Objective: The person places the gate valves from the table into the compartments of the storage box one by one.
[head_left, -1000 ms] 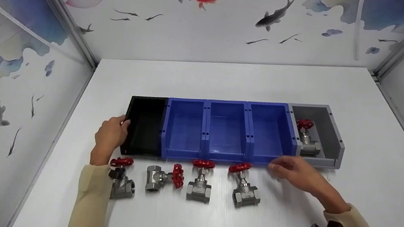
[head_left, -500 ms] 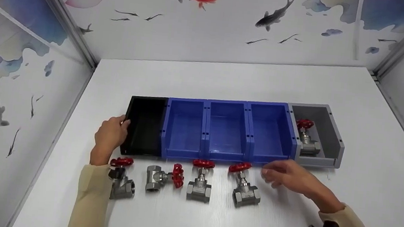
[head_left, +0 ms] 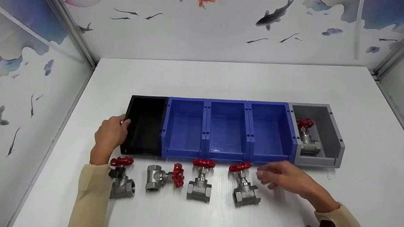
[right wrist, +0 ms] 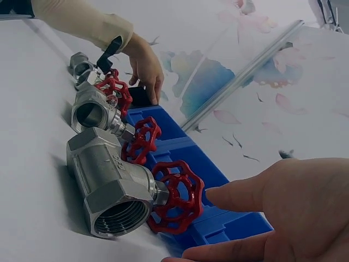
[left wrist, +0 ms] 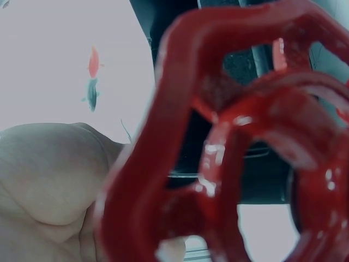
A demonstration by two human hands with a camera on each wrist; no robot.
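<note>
So there were five bins side by side in a row on the white tabletop [head_left: 220, 226]: a black bin [head_left: 144, 134] at the left end, then left blue bin [head_left: 183, 152], middle blue bin [head_left: 224, 155], right blue bin [head_left: 270, 159], and finally a gray bin [head_left: 332, 141]. The gray one had a steel valve [head_left: 308, 144] lying in it, over by its left wall, red wheel toward the back. The other four valves sat on the tabletop in front of the row: leftmost valve [head_left: 123, 188] partly behind the sleeve, second valve [head_left: 154, 177] turned sideways with its wheel to the right, then third valve [head_left: 199, 190] and fourth valve [head_left: 246, 195], wheels close to the bin fronts. The left hand [head_left: 111, 132] was at the black bin's outer wall, fingers touching the rim, though I honestly can't tell if they were pinching it. The right hand [head_left: 286, 177] held nothing: fingers loosely spread, thumb apart, just beside the fourth valve's wheel. A big blurry red handwheel [left wrist: 210, 177] filled much of the left wrist view.
</note>
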